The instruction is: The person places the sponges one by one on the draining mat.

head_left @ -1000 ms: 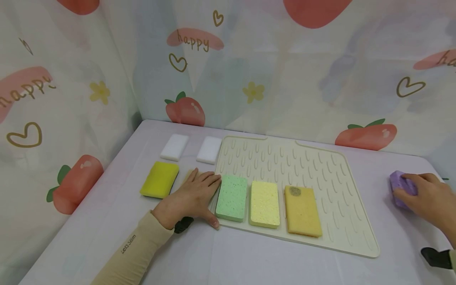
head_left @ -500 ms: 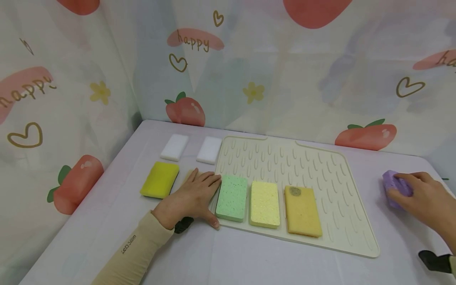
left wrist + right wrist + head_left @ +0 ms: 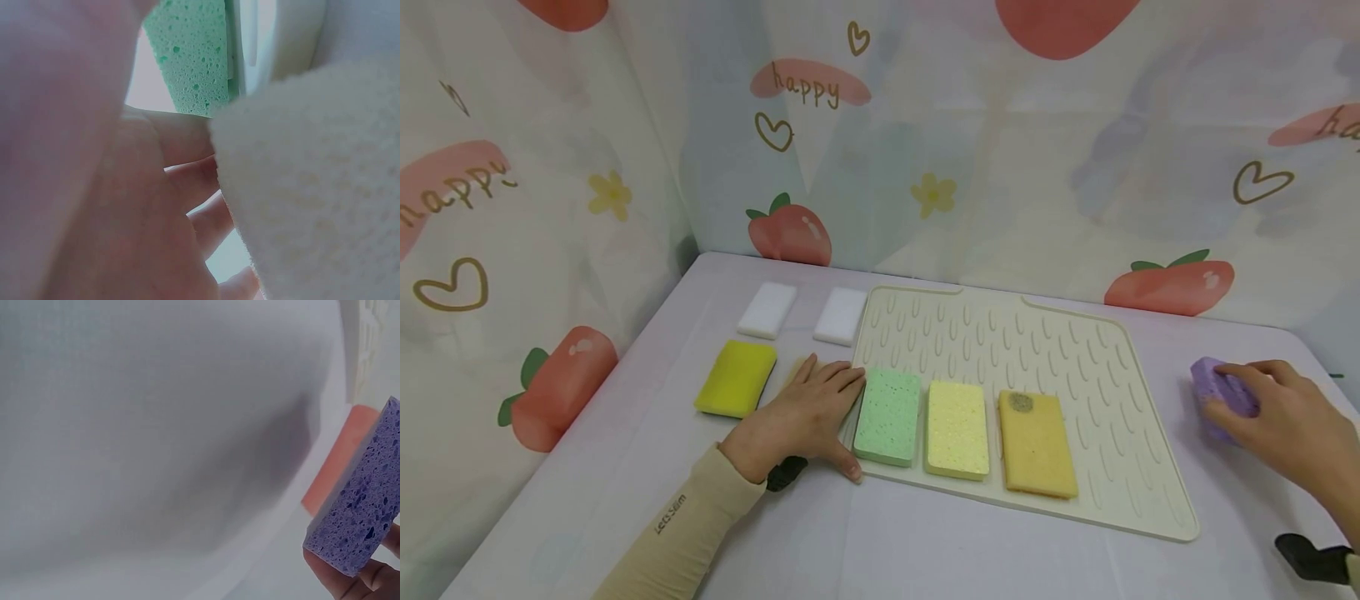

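Observation:
My right hand (image 3: 1292, 421) grips a purple sponge (image 3: 1206, 379) at the right of the table, the thumb on its near side and the fingers over it. In the right wrist view the purple sponge (image 3: 359, 500) shows its porous face, held off the white surface. The left hand (image 3: 801, 417) lies with fingers spread at the left edge of a cream ridged mat (image 3: 1112, 367), close beside a green sponge (image 3: 887, 417). Partly under that hand is a beige sponge (image 3: 319, 187); the fingers appear to touch its edge, but I cannot tell of any grip.
On the mat, a pale yellow sponge (image 3: 957, 431) and a tan sponge (image 3: 1039, 446) with a dark spot stand in a row with the green one. Left of the mat lie a bright yellow sponge (image 3: 736, 379) and two white sponges (image 3: 767, 310). Patterned cloth (image 3: 1000, 150) hangs behind.
My right hand has carried the purple sponge leftward, nearer the mat's right edge. The left hand and the other sponges keep their places.

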Demonstrator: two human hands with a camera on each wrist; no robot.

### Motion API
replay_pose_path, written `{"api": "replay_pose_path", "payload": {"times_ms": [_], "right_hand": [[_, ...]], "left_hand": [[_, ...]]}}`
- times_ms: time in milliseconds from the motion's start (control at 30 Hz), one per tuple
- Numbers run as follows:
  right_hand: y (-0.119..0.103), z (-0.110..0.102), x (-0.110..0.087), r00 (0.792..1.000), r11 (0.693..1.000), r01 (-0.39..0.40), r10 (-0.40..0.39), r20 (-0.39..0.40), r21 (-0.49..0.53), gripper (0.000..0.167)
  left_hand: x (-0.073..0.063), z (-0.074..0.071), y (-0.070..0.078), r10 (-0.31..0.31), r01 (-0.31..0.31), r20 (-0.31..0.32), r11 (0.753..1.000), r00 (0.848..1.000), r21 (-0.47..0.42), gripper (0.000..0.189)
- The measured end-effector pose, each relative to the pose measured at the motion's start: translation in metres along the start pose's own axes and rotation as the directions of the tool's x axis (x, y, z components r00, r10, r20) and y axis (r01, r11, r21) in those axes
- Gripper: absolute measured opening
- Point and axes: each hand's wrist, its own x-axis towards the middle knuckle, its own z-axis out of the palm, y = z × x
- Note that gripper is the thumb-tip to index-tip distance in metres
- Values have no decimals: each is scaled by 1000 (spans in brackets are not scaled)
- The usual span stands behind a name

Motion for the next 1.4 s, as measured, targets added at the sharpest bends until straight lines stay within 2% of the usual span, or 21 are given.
{"api": "replay_pose_path", "payload": {"times_ms": [233,933,1400], "right_hand": [[-11,-3,-5,1000,1000,23,-22,-19,12,65],[-38,-2,-19,984,985,158,-150,-94,76,57],[-54,0,-30,979,976,188,-176,-108,112,52]], "left_hand": [[0,0,-1,4,-4,-1,1000,1000,2,127],[0,-1,0,-8,8,5,1000,1000,2,126],[1,1,-1,4,-4,-4,1000,1000,7,127]]}}
